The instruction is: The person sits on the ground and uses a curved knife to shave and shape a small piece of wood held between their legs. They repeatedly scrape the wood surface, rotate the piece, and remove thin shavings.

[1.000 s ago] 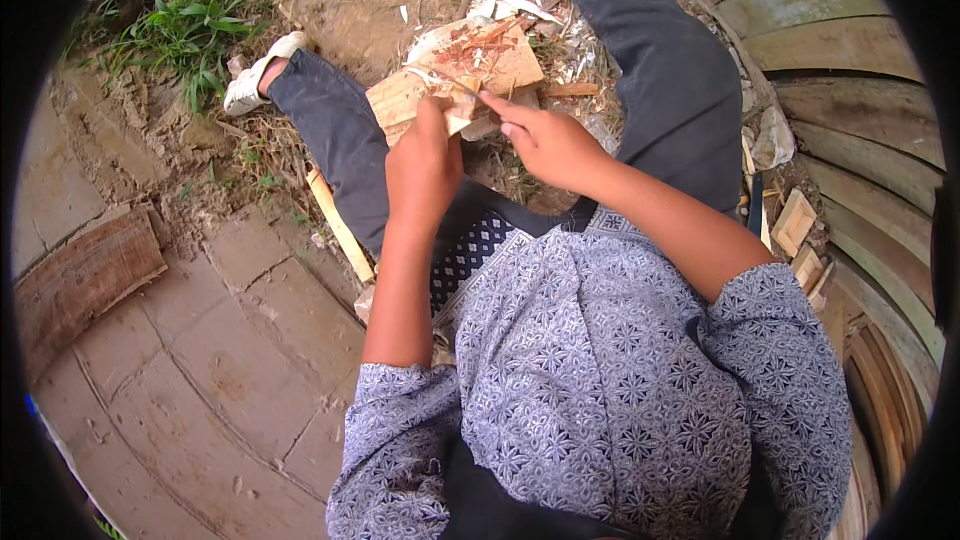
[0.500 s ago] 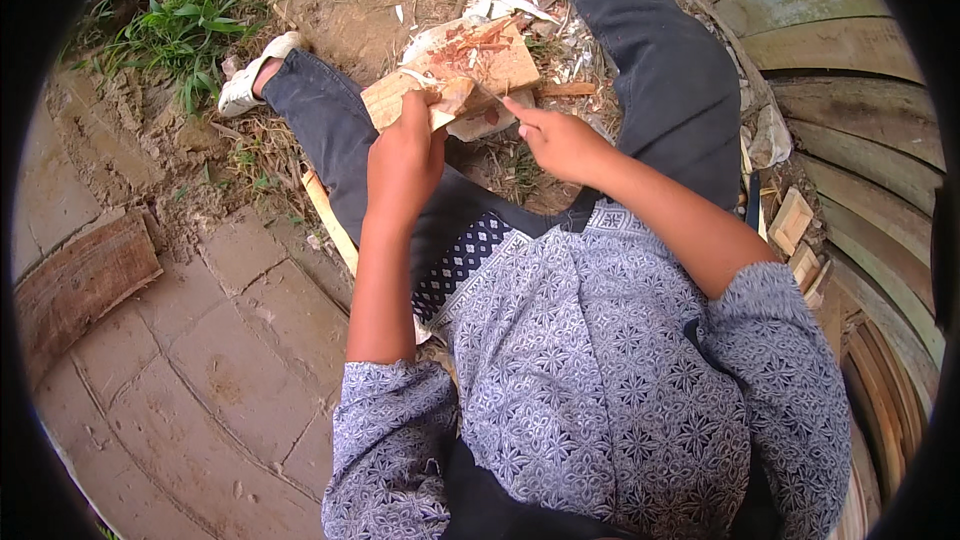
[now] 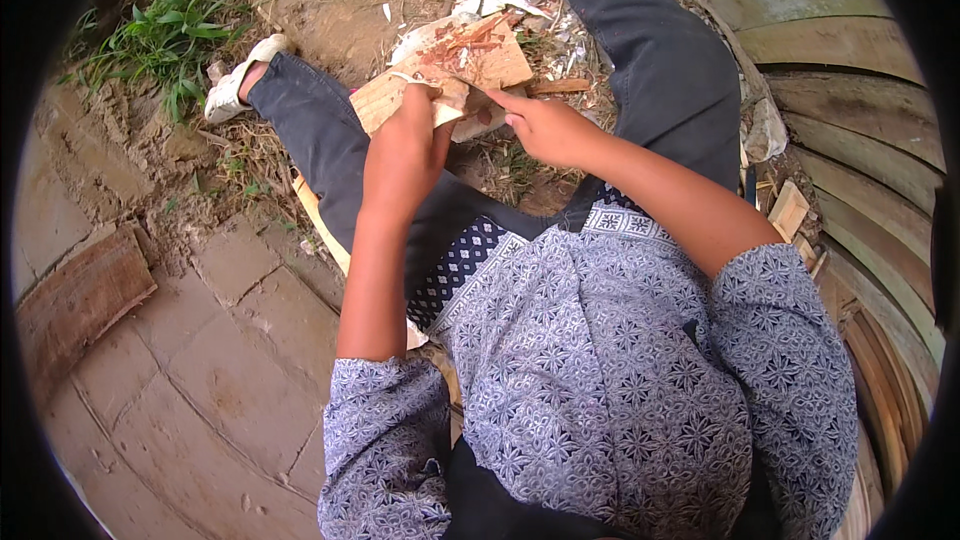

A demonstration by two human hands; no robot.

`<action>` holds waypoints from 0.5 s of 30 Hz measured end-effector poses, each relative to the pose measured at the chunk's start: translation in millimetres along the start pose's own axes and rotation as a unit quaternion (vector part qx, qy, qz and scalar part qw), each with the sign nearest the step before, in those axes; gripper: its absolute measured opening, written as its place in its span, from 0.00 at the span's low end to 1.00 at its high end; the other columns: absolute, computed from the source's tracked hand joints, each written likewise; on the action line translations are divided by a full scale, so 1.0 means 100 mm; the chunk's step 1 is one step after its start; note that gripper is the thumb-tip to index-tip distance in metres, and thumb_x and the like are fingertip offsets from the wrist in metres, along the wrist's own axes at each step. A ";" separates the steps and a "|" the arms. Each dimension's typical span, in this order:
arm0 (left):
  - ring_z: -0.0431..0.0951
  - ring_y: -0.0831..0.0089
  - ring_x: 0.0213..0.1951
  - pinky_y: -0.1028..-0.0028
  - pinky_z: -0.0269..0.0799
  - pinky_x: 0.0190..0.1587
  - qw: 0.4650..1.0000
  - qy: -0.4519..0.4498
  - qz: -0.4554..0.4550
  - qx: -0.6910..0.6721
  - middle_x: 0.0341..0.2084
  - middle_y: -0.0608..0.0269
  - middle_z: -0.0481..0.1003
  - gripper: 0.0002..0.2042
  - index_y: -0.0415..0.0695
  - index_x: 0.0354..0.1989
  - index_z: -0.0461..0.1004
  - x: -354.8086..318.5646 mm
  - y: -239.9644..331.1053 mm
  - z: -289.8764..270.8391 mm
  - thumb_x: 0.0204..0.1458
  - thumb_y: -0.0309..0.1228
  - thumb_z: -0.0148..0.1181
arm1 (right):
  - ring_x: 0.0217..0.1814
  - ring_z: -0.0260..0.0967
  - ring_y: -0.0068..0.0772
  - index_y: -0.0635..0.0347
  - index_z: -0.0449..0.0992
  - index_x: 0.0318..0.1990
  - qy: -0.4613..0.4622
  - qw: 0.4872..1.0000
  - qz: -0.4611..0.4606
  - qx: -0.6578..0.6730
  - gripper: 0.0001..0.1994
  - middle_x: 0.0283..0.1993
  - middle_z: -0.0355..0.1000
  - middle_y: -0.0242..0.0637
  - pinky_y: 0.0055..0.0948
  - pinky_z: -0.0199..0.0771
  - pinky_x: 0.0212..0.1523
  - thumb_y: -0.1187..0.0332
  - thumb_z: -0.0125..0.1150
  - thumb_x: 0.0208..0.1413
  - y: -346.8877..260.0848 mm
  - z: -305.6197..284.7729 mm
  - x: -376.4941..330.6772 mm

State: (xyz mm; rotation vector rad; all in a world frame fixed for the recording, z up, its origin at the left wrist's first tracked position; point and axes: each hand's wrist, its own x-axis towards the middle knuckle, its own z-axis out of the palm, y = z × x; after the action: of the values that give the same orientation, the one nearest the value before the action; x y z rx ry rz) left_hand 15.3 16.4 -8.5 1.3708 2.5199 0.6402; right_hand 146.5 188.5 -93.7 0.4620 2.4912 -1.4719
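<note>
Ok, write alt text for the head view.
A person's left hand grips a wood piece on a littered wooden board while the right hand holds a thin knife-like tool beside it. Dark trouser legs flank them; grass grows upper left, wooden planks line the right.

Brown slabs (image 3: 170, 395) lie left, weathered wooden planks (image 3: 838, 45) right.

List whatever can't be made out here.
All in the head view:
Thin tool: its handle is covered by the right hand.
Small wooden piece: the left hand hides part of its shape.
Right foot: cut off by the upper edge, beyond the dark trouser leg.
Wood scraps: too small to tell apart singly.
</note>
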 end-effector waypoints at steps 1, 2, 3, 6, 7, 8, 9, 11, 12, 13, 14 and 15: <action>0.80 0.40 0.38 0.52 0.74 0.36 1.000 -0.002 -0.009 -0.010 0.33 0.40 0.79 0.17 0.39 0.49 0.66 0.01 0.00 -0.01 0.55 0.25 0.65 | 0.36 0.76 0.55 0.40 0.62 0.74 0.000 1.000 -0.002 -0.001 0.26 0.37 0.78 0.55 0.47 0.75 0.43 0.63 0.49 0.69 0.02 0.01 0.03; 0.80 0.39 0.38 0.51 0.74 0.37 1.000 -0.004 -0.017 -0.019 0.34 0.40 0.79 0.17 0.39 0.49 0.65 0.03 0.01 -0.04 0.55 0.24 0.65 | 0.35 0.76 0.53 0.40 0.61 0.75 -0.001 1.000 -0.003 -0.001 0.26 0.37 0.77 0.55 0.45 0.75 0.43 0.63 0.49 0.70 0.03 0.02 0.05; 0.80 0.39 0.39 0.50 0.74 0.37 0.999 -0.006 -0.026 -0.029 0.34 0.39 0.79 0.17 0.39 0.48 0.65 0.04 0.01 -0.06 0.54 0.24 0.65 | 0.35 0.76 0.50 0.39 0.61 0.75 -0.001 1.000 -0.005 -0.002 0.26 0.36 0.77 0.56 0.42 0.74 0.43 0.64 0.49 0.70 0.05 0.03 0.07; 0.81 0.40 0.38 0.54 0.75 0.36 1.000 -0.008 -0.014 -0.026 0.33 0.41 0.80 0.17 0.39 0.50 0.66 -0.03 -0.05 -0.06 0.57 0.25 0.65 | 0.47 0.78 0.50 0.41 0.62 0.75 -0.046 0.998 0.036 0.017 0.25 0.47 0.78 0.57 0.39 0.75 0.52 0.64 0.48 0.71 0.00 -0.10 0.08; 0.81 0.40 0.38 0.54 0.75 0.37 0.999 -0.005 -0.015 -0.030 0.33 0.41 0.80 0.17 0.39 0.50 0.66 -0.04 -0.06 -0.06 0.57 0.25 0.65 | 0.43 0.78 0.49 0.41 0.62 0.74 -0.013 0.999 0.011 0.035 0.25 0.44 0.78 0.55 0.40 0.75 0.48 0.64 0.48 0.71 0.00 -0.12 0.05; 0.81 0.40 0.38 0.54 0.75 0.37 0.999 -0.003 -0.018 -0.035 0.33 0.41 0.80 0.17 0.39 0.50 0.66 -0.06 -0.07 -0.05 0.56 0.25 0.65 | 0.39 0.77 0.48 0.41 0.63 0.74 0.017 0.998 -0.013 0.054 0.25 0.40 0.78 0.53 0.41 0.75 0.45 0.64 0.48 0.70 -0.01 -0.12 -0.03; 0.81 0.40 0.39 0.54 0.75 0.37 0.999 0.000 -0.022 -0.040 0.34 0.41 0.80 0.17 0.39 0.50 0.66 -0.08 -0.09 -0.05 0.56 0.24 0.65 | 0.38 0.77 0.48 0.42 0.63 0.74 0.020 0.997 -0.029 0.064 0.25 0.39 0.78 0.52 0.42 0.76 0.44 0.63 0.48 0.70 -0.03 -0.12 -0.09; 0.81 0.40 0.39 0.54 0.75 0.37 0.999 0.000 -0.018 -0.046 0.34 0.40 0.80 0.16 0.39 0.50 0.66 -0.09 -0.11 -0.01 0.56 0.24 0.65 | 0.37 0.78 0.48 0.42 0.64 0.73 0.031 0.995 -0.056 0.081 0.25 0.38 0.79 0.52 0.43 0.76 0.43 0.63 0.48 0.70 -0.08 -0.17 -0.22; 0.81 0.40 0.40 0.54 0.75 0.38 0.999 0.000 -0.016 -0.049 0.35 0.40 0.80 0.16 0.39 0.50 0.66 -0.10 -0.13 0.01 0.56 0.24 0.65 | 0.37 0.78 0.49 0.42 0.64 0.73 0.026 0.993 -0.078 0.079 0.25 0.38 0.79 0.52 0.43 0.77 0.43 0.63 0.48 0.70 -0.01 -0.08 -0.22; 0.81 0.40 0.40 0.54 0.75 0.38 0.999 -0.005 -0.013 -0.043 0.35 0.40 0.80 0.16 0.39 0.50 0.66 -0.09 -0.11 0.00 0.57 0.24 0.65 | 0.37 0.78 0.49 0.41 0.64 0.73 0.025 0.992 -0.100 0.076 0.25 0.38 0.79 0.53 0.43 0.77 0.44 0.63 0.48 0.70 -0.01 -0.08 -0.23; 0.81 0.40 0.40 0.54 0.76 0.38 0.999 -0.011 -0.010 -0.037 0.36 0.40 0.80 0.16 0.39 0.50 0.66 -0.09 -0.09 -0.02 0.57 0.24 0.65 | 0.42 0.78 0.49 0.42 0.64 0.74 -0.006 0.997 -0.059 0.050 0.25 0.43 0.79 0.54 0.41 0.76 0.48 0.64 0.48 0.70 0.00 -0.11 -0.18; 0.81 0.40 0.40 0.54 0.76 0.38 0.999 -0.016 -0.006 -0.032 0.36 0.40 0.80 0.16 0.39 0.50 0.66 -0.09 -0.07 -0.03 0.57 0.24 0.65 | 0.46 0.78 0.49 0.43 0.63 0.74 -0.037 0.999 -0.018 0.024 0.25 0.48 0.78 0.55 0.40 0.75 0.51 0.65 0.48 0.70 -0.01 -0.14 -0.07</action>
State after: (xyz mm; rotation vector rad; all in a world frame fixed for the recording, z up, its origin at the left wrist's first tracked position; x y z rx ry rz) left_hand 13.7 4.5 -9.5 1.3325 2.4595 0.6839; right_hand 152.7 199.2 -84.1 0.3648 2.4253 -1.5356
